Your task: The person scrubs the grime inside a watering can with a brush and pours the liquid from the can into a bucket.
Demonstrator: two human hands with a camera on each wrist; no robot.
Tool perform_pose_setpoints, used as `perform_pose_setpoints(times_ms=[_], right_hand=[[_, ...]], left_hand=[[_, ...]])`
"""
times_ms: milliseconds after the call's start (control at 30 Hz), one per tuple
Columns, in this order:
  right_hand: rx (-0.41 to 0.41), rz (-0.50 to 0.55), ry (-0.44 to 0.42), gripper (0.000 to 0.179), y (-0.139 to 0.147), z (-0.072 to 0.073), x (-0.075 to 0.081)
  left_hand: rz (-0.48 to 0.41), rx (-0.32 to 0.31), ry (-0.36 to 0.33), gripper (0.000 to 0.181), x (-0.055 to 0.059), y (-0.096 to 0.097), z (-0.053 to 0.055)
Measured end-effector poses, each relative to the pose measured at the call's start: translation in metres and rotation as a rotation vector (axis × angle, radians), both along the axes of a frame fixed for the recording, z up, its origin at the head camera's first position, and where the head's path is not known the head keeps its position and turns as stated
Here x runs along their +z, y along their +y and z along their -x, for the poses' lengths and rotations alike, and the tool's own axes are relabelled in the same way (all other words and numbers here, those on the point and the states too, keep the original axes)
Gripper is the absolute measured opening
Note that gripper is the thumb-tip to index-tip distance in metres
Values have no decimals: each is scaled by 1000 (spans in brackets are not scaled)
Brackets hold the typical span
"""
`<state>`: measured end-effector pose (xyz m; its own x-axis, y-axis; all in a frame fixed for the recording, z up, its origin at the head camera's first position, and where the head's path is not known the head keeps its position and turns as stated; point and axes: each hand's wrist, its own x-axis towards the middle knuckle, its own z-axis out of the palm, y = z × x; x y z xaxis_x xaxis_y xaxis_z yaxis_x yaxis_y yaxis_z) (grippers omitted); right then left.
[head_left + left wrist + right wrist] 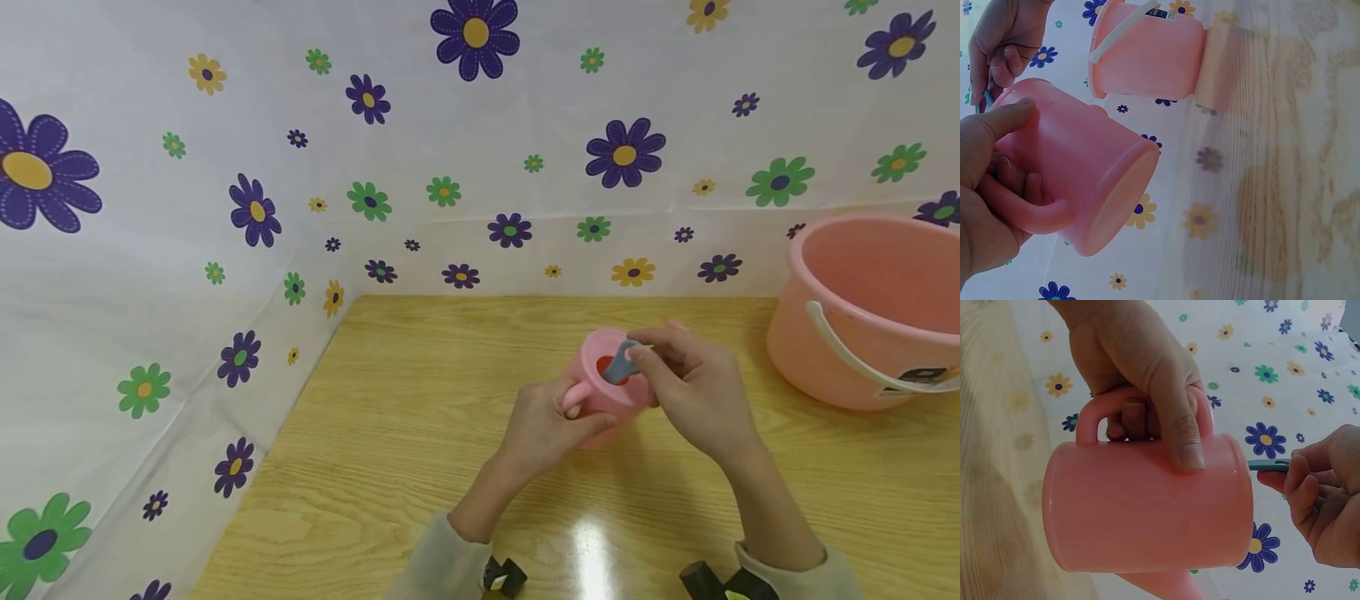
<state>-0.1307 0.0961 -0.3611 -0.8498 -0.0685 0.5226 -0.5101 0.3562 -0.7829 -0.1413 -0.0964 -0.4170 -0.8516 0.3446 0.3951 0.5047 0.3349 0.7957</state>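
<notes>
A pink toy watering can (pixel 600 429) is held up over the table by my left hand (pixel 543 425), whose fingers go through its loop handle (pixel 1088 419) while the thumb lies along the body. Part of the spout (pixel 1169 584) shows below the body in the right wrist view. My right hand (pixel 701 392) pinches a small flat blue-grey piece (pixel 621 365) by its end at the can's round top opening. The piece's other end reaches into the opening, where its tip is hidden. Red shows inside the opening.
At the right of the wooden table (pixel 420 400) stands a large pink bucket (pixel 832 350) with a white handle (pixel 847 354). A white flower-print sheet (pixel 420 133) hangs behind the table and along its left side.
</notes>
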Motion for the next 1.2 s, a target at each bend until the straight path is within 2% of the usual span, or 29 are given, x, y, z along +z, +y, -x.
perform_pose_setpoints(times_ms=[300, 600, 800, 900, 1033, 1200], right_hand=[[-27, 130, 5, 13, 9, -3, 10], [-53, 134, -4, 12, 20, -4, 13], [-22, 179, -26, 13, 19, -2, 12], [5, 179, -57, 11, 16, -2, 10], [15, 106, -92, 10, 10, 0, 7], [27, 73, -96, 9, 4, 1, 3]], left_hand=[[13, 9, 2, 28, 0, 0, 0], [1, -8, 0, 28, 0, 1, -1], [-1, -6, 1, 25, 2, 1, -1], [6, 7, 3, 24, 3, 1, -1], [3, 11, 1, 31, 2, 1, -1], [-9, 0, 9, 34, 3, 0, -1]])
